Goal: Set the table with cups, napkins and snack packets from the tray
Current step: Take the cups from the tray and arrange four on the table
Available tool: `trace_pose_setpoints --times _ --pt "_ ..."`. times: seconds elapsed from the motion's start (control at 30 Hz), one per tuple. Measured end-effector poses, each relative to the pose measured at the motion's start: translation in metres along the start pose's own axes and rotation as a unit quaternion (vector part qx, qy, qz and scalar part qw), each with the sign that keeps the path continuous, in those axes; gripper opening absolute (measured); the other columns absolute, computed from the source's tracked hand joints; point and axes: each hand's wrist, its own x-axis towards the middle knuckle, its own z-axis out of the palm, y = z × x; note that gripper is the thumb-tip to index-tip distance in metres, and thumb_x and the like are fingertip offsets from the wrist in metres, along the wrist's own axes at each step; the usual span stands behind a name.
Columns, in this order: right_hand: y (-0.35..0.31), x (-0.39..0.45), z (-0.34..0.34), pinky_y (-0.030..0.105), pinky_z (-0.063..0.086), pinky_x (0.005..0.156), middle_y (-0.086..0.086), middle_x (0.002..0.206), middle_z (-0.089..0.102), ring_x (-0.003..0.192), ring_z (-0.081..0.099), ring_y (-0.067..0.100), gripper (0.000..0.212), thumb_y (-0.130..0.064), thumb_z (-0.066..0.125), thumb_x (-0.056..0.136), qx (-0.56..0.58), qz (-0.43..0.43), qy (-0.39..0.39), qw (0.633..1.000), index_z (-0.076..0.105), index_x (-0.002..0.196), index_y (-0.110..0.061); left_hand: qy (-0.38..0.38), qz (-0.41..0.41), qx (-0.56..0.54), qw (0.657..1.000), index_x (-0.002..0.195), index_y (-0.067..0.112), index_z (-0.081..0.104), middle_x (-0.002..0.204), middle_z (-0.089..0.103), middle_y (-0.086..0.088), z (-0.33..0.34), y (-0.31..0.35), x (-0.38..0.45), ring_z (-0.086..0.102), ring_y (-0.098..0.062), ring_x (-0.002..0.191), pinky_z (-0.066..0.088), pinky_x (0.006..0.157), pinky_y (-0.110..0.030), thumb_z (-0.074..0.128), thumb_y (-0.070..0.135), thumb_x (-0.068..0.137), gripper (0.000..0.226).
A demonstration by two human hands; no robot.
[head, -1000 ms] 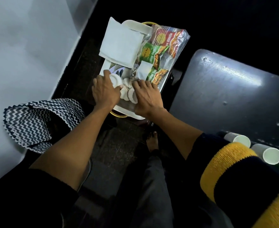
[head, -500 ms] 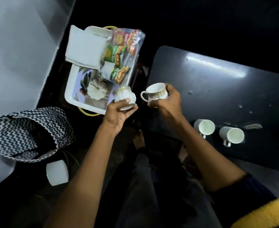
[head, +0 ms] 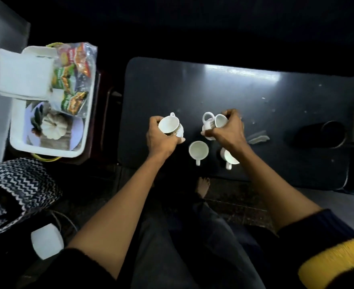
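Observation:
My left hand (head: 160,138) grips a white cup (head: 169,125) with a gold-patterned band, held over the dark table (head: 213,90). My right hand (head: 228,132) holds another white cup (head: 212,124), its handle pointing left, just above the table. Two more white cups stand on the table near its front edge: one (head: 198,151) between my hands, one (head: 229,158) partly hidden under my right wrist. The white tray (head: 46,150) sits to the left on a low stand, carrying white napkins (head: 23,76) and snack packets (head: 71,80) in a clear bag.
A dark round object (head: 326,134) and a small pale scrap (head: 257,138) lie on the table's right part. A black-and-white zigzag bag (head: 19,190) and a white block (head: 46,240) sit on the floor at left. My bare foot (head: 202,184) is below the table edge.
Both hands lifted a cup each off the tray and carried them right, over the table. The view swung right, so the tray now sits at the left.

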Motion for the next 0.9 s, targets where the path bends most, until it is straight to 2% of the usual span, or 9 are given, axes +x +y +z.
trace_pose_setpoints --times 0.1,0.17,0.27,0.43,0.67,0.77,0.9 --pt "0.017 0.022 -0.022 0.026 0.043 0.089 0.007 0.128 0.059 0.118 0.057 0.025 0.086 -0.039 0.092 0.059 -0.055 -0.021 0.012 0.998 0.054 0.132 -0.015 0.007 0.064 0.098 0.993 0.122 0.032 0.052 0.118 0.059 0.005 0.029 0.002 0.003 0.057 -0.018 0.108 0.044 0.088 -0.027 0.096 0.025 0.049 0.086" --pt "0.026 0.035 -0.03 0.028 0.042 0.088 0.009 0.126 0.057 0.116 0.057 0.026 0.08 -0.046 0.09 0.061 -0.105 -0.027 0.008 0.994 0.058 0.128 -0.016 0.008 0.085 0.15 0.985 0.126 0.029 0.051 0.122 0.054 0.0 0.045 0.002 0.007 0.057 -0.023 0.111 0.042 0.086 -0.029 0.095 0.033 0.052 0.086" --pt "0.036 0.051 -0.031 0.037 0.05 0.092 0.01 0.124 0.052 0.111 0.058 0.029 0.08 -0.047 0.091 0.06 -0.17 -0.019 -0.014 0.985 0.057 0.124 -0.015 0.008 0.096 0.204 0.974 0.124 0.02 0.046 0.124 0.048 -0.002 0.061 -0.001 0.016 0.057 -0.027 0.111 0.047 0.084 -0.036 0.094 0.04 0.055 0.086" --pt "0.051 0.065 -0.018 0.045 0.052 0.094 0.012 0.131 0.047 0.115 0.057 0.035 0.079 -0.042 0.092 0.061 -0.257 -0.002 -0.035 0.966 0.056 0.126 -0.014 -0.014 0.141 0.245 0.959 0.122 0.014 0.042 0.126 0.045 -0.005 0.08 -0.008 0.028 0.057 -0.03 0.111 0.051 0.083 -0.043 0.094 0.037 0.057 0.086" --pt "0.073 0.068 -0.006 0.045 0.053 0.098 0.02 0.141 0.042 0.117 0.059 0.041 0.084 -0.035 0.083 0.064 -0.208 0.069 0.016 0.975 0.05 0.137 -0.01 -0.077 0.198 0.264 0.941 0.123 0.012 0.047 0.126 0.045 -0.008 0.101 -0.014 0.039 0.056 -0.03 0.11 0.052 0.085 -0.045 0.091 0.019 0.064 0.074" --pt "0.079 0.063 -0.003 0.044 0.053 0.099 0.023 0.15 0.034 0.118 0.058 0.043 0.087 -0.033 0.08 0.064 -0.201 0.074 0.016 0.977 0.048 0.141 -0.011 -0.085 0.202 0.264 0.939 0.124 0.012 0.048 0.126 0.045 -0.009 0.105 -0.018 0.041 0.056 -0.029 0.107 0.05 0.082 -0.04 0.088 0.014 0.066 0.071" --pt "0.083 0.058 -0.004 0.041 0.051 0.1 0.022 0.15 0.033 0.12 0.057 0.042 0.083 -0.034 0.08 0.066 -0.185 0.069 0.022 0.98 0.05 0.14 -0.009 -0.096 0.209 0.254 0.939 0.124 0.01 0.048 0.126 0.045 -0.01 0.1 -0.023 0.045 0.056 -0.029 0.106 0.043 0.079 -0.03 0.086 0.008 0.066 0.069"
